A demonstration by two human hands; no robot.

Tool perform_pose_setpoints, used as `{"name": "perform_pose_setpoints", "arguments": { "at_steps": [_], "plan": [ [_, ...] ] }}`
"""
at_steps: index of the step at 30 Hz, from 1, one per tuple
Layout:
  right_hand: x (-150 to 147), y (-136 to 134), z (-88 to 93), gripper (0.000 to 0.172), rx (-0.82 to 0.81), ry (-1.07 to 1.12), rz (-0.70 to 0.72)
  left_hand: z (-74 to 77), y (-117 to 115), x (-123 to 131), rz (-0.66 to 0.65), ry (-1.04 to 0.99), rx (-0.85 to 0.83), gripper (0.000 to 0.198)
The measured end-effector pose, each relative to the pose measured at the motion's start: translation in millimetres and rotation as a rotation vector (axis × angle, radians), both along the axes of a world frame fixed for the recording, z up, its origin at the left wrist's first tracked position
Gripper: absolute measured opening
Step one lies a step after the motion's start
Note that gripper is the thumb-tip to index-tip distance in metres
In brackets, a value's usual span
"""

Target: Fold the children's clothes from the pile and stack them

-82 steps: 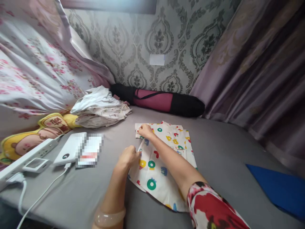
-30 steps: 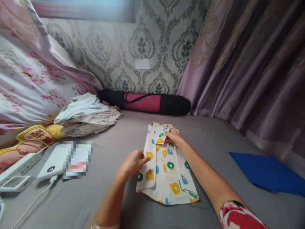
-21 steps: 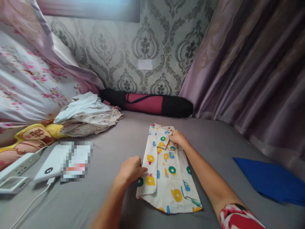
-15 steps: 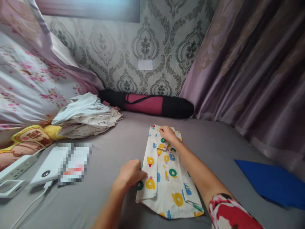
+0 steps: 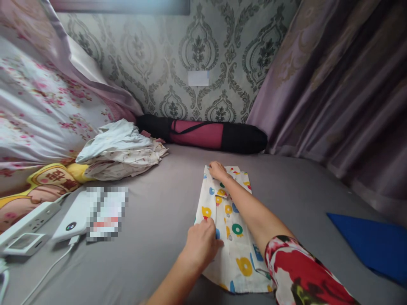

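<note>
A white shirt (image 5: 233,254) printed with yellow, green, blue and red figures lies on the bed, its sides folded inward into a long strip. My left hand (image 5: 205,241) is on the shirt's left folded side, about midway down, its fingers closed on the cloth. At the far left corner, my right hand (image 5: 218,170) pinches the fabric, fingertips partly hidden. My right forearm crosses over the shirt's right side and covers part of the print.
A grey sheet (image 5: 152,220) covers the bed. Rumpled clothes (image 5: 124,152), a yellow cushion (image 5: 47,184), a white power bank (image 5: 74,218) with a cable and a power strip (image 5: 34,222) lie left. A black-and-maroon bag (image 5: 197,134) lies along the wall; blue cloth (image 5: 372,241) lies right.
My left hand has moved right, from the shirt's left edge onto its folded side. My right hand has shifted slightly toward the far left corner. The view has tilted a little.
</note>
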State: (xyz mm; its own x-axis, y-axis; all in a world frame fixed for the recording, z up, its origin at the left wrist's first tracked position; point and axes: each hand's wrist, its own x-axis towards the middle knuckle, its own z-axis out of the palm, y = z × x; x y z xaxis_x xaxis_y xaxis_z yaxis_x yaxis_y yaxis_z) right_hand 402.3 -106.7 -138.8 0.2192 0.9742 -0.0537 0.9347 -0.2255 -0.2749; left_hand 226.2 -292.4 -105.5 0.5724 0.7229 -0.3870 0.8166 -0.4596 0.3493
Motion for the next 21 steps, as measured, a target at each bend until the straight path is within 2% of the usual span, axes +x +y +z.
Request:
{"name": "perform_pose_setpoints", "arguments": {
  "at_steps": [5,11,17,21],
  "plan": [
    [-4,9,-0.7,0.026,-0.028,0.015,-0.016,-2.6,0,1,-0.023,0.035,0.021,0.034],
    [-4,17,-3.4,0.023,-0.034,0.047,-0.05,-8.5,0,2,-0.019,0.062,0.046,0.036],
    [-9,23,-6.9,0.024,-0.02,0.076,-0.066,-3.2,1,-1,-0.031,0.104,0.027,0.036],
    [-17,25,-11.6,0.027,0.0,0.069,-0.1,3.9,9,-11,0.038,0.172,0.016,0.039]
  ]
}}
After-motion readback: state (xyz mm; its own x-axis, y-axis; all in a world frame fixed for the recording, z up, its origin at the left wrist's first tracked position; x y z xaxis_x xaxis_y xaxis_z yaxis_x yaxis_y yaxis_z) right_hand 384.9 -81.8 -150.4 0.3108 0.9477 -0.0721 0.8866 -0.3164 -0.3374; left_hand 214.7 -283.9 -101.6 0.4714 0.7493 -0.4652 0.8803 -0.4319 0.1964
